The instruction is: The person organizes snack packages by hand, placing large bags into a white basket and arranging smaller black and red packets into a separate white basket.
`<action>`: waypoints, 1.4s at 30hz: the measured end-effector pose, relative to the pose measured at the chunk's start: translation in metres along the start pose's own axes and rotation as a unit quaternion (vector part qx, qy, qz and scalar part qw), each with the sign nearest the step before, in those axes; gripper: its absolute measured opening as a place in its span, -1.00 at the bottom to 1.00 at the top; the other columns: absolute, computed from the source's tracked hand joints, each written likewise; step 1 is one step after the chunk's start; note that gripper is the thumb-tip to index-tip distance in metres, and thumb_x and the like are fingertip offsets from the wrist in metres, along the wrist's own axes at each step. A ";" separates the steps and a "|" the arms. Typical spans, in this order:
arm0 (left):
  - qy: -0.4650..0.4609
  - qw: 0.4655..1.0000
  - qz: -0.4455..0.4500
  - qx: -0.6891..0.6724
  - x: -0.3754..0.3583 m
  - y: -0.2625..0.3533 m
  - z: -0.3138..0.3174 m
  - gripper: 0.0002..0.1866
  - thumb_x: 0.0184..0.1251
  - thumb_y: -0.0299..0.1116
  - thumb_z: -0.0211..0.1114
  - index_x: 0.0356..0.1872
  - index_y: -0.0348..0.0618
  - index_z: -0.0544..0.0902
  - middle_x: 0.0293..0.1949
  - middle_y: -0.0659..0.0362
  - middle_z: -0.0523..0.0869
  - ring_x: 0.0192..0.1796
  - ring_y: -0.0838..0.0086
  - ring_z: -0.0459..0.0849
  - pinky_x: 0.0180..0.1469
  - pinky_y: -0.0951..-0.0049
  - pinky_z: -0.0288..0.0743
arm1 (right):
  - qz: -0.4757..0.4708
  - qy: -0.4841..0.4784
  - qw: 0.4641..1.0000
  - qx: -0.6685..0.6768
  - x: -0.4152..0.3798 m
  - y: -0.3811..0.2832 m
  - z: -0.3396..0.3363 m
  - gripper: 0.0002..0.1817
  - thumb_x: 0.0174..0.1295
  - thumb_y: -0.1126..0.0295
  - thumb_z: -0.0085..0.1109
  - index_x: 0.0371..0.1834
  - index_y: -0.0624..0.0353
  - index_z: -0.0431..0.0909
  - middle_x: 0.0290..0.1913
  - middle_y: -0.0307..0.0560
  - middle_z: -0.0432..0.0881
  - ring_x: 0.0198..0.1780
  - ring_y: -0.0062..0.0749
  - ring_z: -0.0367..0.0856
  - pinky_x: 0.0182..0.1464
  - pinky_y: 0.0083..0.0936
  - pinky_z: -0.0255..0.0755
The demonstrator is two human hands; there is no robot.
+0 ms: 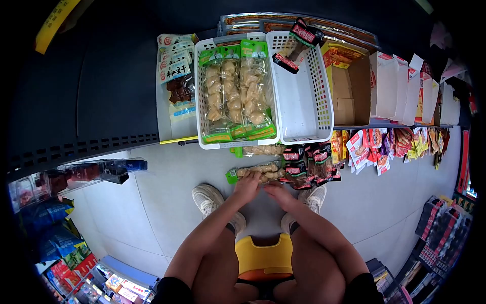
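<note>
A clear packet of pale round snack balls (268,170) with a green end lies low in front of me, between my shoes. My left hand (247,187) rests over its near side, fingers bent around it. Against its near right edge is my right hand (278,194), fingers closed; the fingertips are partly hidden. A similar packet (263,150) lies just beyond, under the shelf edge. Right beside it are several dark packets with red and green print (306,164). Above, a white basket (277,116) holds several upright green-ended packets of the same balls (230,91).
Next to it, a second white basket (304,114) has a dark packet (298,45) leaning at its back. An open cardboard box (349,101) and white cartons (392,91) continue right. Bags of dried snack (177,76) stand left. A yellow stool (263,256) is beneath me.
</note>
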State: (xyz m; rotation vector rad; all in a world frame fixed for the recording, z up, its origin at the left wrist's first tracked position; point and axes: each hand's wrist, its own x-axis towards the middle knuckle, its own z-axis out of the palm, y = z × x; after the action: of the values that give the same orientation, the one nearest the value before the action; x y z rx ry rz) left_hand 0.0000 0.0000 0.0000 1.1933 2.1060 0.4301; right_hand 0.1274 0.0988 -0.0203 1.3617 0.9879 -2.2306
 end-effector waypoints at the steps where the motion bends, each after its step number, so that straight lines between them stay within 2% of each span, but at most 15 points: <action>1: -0.005 1.000 -0.002 -0.006 0.000 0.000 0.000 -0.59 -0.08 -0.36 0.23 -0.15 -0.12 0.34 -0.17 0.04 0.50 -0.02 0.22 0.44 -0.05 0.30 0.39 | -0.002 0.002 1.000 -0.002 0.000 0.000 0.001 -0.54 0.03 0.20 0.09 0.01 0.12 0.33 -0.04 -0.16 0.43 0.06 -0.43 0.31 0.04 -0.50 0.16; 3: -0.013 1.000 -0.011 -0.004 -0.006 -0.003 -0.005 -0.60 -0.07 -0.36 0.21 -0.15 -0.18 0.33 -0.18 0.04 0.51 -0.03 0.22 0.44 -0.04 0.28 0.39 | -0.002 -0.005 1.000 0.001 0.000 0.001 0.010 -0.56 0.03 0.21 0.09 -0.01 0.12 0.34 -0.05 -0.15 0.43 0.04 -0.43 0.33 0.03 -0.50 0.16; 6: -0.003 1.000 -0.028 0.000 -0.005 0.000 -0.008 -0.66 -0.08 -0.36 0.23 -0.24 -0.10 0.34 -0.22 0.09 0.51 -0.11 0.22 0.48 -0.15 0.28 0.41 | 0.008 -0.011 1.000 0.021 -0.002 -0.006 0.010 -0.56 0.06 0.19 0.07 -0.03 0.19 0.34 -0.09 -0.11 0.46 -0.02 -0.41 0.39 0.00 -0.50 0.22; 8: 0.048 0.997 0.041 0.045 -0.006 -0.002 -0.007 -0.65 -0.05 -0.34 0.22 -0.22 -0.10 0.32 -0.25 0.06 0.52 -0.20 0.20 0.54 -0.26 0.26 0.44 | 0.014 -0.040 0.999 0.028 -0.005 -0.008 0.010 -0.51 0.08 0.10 0.04 -0.03 0.24 0.33 -0.13 -0.07 0.48 -0.06 -0.39 0.43 -0.01 -0.48 0.25; 9: 0.047 0.997 0.042 0.044 -0.005 0.003 -0.010 -0.65 -0.05 -0.34 0.22 -0.22 -0.10 0.32 -0.25 0.06 0.52 -0.20 0.20 0.54 -0.26 0.26 0.44 | 0.014 -0.038 0.999 0.029 -0.009 -0.011 0.010 -0.51 0.08 0.10 0.04 -0.03 0.24 0.33 -0.13 -0.07 0.48 -0.06 -0.39 0.43 -0.01 -0.48 0.25; 11: -0.081 0.993 -0.084 -0.008 -0.005 0.015 -0.022 -0.64 -0.01 -0.32 0.21 -0.20 -0.10 0.29 -0.32 0.03 0.56 -0.31 0.15 0.59 -0.36 0.22 0.45 | 0.026 -0.045 0.998 0.033 -0.017 -0.021 0.013 -0.43 0.10 -0.02 -0.01 -0.02 0.26 0.32 -0.14 -0.06 0.48 -0.07 -0.38 0.44 0.00 -0.46 0.25; 15: -0.022 0.998 -0.053 -0.014 -0.008 0.018 -0.020 -0.64 0.02 -0.31 0.18 -0.18 -0.11 0.27 -0.38 0.01 0.59 -0.38 0.11 0.60 -0.40 0.19 0.44 | 0.032 -0.040 0.998 0.030 -0.020 -0.029 0.015 -0.37 0.09 -0.12 -0.06 -0.03 0.26 0.32 -0.16 -0.03 0.49 -0.07 -0.38 0.44 0.02 -0.44 0.24; 17: -0.020 0.999 -0.049 0.003 -0.007 0.022 -0.025 -0.64 0.02 -0.30 0.19 -0.19 -0.11 0.28 -0.45 0.03 0.60 -0.39 0.13 0.60 -0.42 0.21 0.45 | 0.051 -0.044 0.997 0.027 -0.022 -0.033 0.014 -0.41 0.11 -0.11 -0.08 0.01 0.14 0.29 -0.10 -0.01 0.48 -0.04 -0.38 0.44 0.06 -0.41 0.22; 21: -0.023 0.999 -0.039 -0.012 -0.009 0.033 -0.053 -0.64 0.01 -0.29 0.20 -0.19 -0.14 0.30 -0.45 0.00 0.60 -0.38 0.16 0.60 -0.42 0.23 0.45 | 0.057 0.004 0.998 0.039 -0.025 -0.038 0.014 -0.38 0.08 -0.13 -0.05 0.01 0.17 0.28 -0.12 0.02 0.48 -0.07 -0.33 0.46 0.01 -0.38 0.28; 24: -0.049 0.997 -0.057 0.014 -0.011 0.034 -0.064 -0.63 0.01 -0.26 0.21 -0.18 -0.15 0.31 -0.44 0.01 0.60 -0.38 0.17 0.60 -0.41 0.24 0.46 | 0.044 0.002 0.998 0.044 -0.022 -0.041 0.005 -0.24 -0.04 -0.17 0.08 0.03 0.26 0.20 -0.20 0.05 0.49 -0.18 -0.33 0.52 -0.14 -0.43 0.40; 27: -0.035 0.999 -0.030 0.003 -0.015 0.030 -0.066 -0.62 0.02 -0.25 0.21 -0.17 -0.15 0.32 -0.41 0.01 0.60 -0.37 0.16 0.60 -0.40 0.23 0.46 | 0.040 -0.014 0.997 0.057 -0.023 -0.041 0.005 -0.28 -0.01 -0.09 0.12 0.04 0.26 0.18 -0.19 0.05 0.48 -0.18 -0.32 0.52 -0.13 -0.45 0.40; 30: -0.029 0.999 -0.015 0.006 -0.019 0.033 -0.075 -0.62 0.01 -0.26 0.21 -0.18 -0.16 0.32 -0.39 0.00 0.60 -0.34 0.15 0.59 -0.37 0.24 0.45 | 0.025 -0.020 0.997 0.069 -0.020 -0.035 0.007 -0.42 0.08 -0.02 0.04 -0.01 0.24 0.25 -0.13 0.03 0.45 -0.13 -0.29 0.51 -0.07 -0.43 0.38; 35: -0.082 0.996 -0.018 -0.035 -0.030 0.036 -0.098 -0.64 0.03 -0.28 0.20 -0.19 -0.21 0.33 -0.33 -0.04 0.58 -0.27 0.13 0.58 -0.30 0.25 0.44 | 0.013 -0.015 0.994 0.111 -0.022 -0.040 0.012 -0.52 0.07 0.21 0.15 -0.02 0.21 0.26 -0.09 -0.08 0.42 -0.14 -0.32 0.50 -0.09 -0.48 0.40; 38: -0.105 0.992 -0.025 -0.071 -0.038 0.035 -0.112 -0.62 0.04 -0.27 0.21 -0.19 -0.22 0.32 -0.30 -0.06 0.57 -0.23 0.12 0.57 -0.27 0.26 0.42 | -0.006 -0.030 0.992 0.118 -0.024 -0.039 0.012 -0.42 0.02 0.28 0.19 0.07 0.22 0.16 -0.05 -0.09 0.44 -0.13 -0.33 0.50 -0.10 -0.45 0.40; 42: -0.106 0.989 -0.034 -0.097 -0.044 0.033 -0.122 -0.61 0.04 -0.27 0.22 -0.19 -0.21 0.30 -0.31 -0.06 0.58 -0.21 0.11 0.56 -0.25 0.28 0.41 | -0.003 -0.074 0.988 0.139 -0.037 -0.052 0.008 -0.46 0.03 0.33 0.18 0.06 0.22 0.19 -0.04 -0.08 0.44 -0.08 -0.33 0.47 -0.08 -0.42 0.40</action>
State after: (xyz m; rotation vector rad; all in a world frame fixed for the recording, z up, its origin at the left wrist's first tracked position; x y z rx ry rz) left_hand -0.0481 -0.0149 0.1239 1.0062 1.8699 0.4455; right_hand 0.1086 0.1272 0.0338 1.2771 0.6495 -2.5044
